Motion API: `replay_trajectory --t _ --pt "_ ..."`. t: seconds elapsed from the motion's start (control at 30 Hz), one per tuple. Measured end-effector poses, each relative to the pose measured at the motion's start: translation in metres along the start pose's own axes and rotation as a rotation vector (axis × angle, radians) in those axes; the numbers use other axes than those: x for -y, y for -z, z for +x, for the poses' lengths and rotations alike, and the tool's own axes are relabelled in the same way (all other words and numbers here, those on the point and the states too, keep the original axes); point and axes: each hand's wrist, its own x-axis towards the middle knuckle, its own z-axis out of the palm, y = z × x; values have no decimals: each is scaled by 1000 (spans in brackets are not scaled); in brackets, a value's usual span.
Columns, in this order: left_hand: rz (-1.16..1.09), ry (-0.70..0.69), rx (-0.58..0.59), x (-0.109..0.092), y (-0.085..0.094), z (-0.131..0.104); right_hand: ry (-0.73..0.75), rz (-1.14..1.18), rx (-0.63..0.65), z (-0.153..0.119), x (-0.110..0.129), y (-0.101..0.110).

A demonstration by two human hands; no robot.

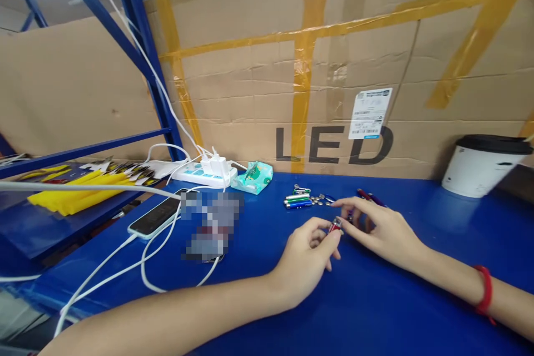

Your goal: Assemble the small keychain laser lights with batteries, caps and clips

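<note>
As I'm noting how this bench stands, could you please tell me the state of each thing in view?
Lidded cup, lid on
Smartphone, screen dark, cable plugged in
Power strip, chargers plugged in
Teal packet, crumpled
Red-and-silver piece, held in left hand
Right hand, grip unclear

"led" on the cardboard [250,94]
</note>
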Motion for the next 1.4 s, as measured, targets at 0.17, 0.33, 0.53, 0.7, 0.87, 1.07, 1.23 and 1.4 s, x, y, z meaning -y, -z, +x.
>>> replay_trajectory --t 0.17,0.33,0.53,0.7,0.87,1.07,1.23,1.4 --pt "29 46 0 -4 -2 -2 -4 -99 -81 5 -14 7" --pt "41 60 17 -7 -1 -1 112 -152 8 8 -21 4" --pt "49 132 49 -8 -1 1 62 -293 53 2 -19 1" --pt "50 110 15 -10 -3 0 -73 -354 113 1 -18 1" --pt "76 78 -34 -12 -4 1 -124 -306 212 1 -16 3" --pt "113 94 -16 -11 -5 0 -68 -288 142 0 -18 3" --pt "118 79 7 -10 -5 -1 -4 -262 70 0 -17 3" --pt "118 83 14 -10 -6 -2 67 -167 41 1 -16 2"
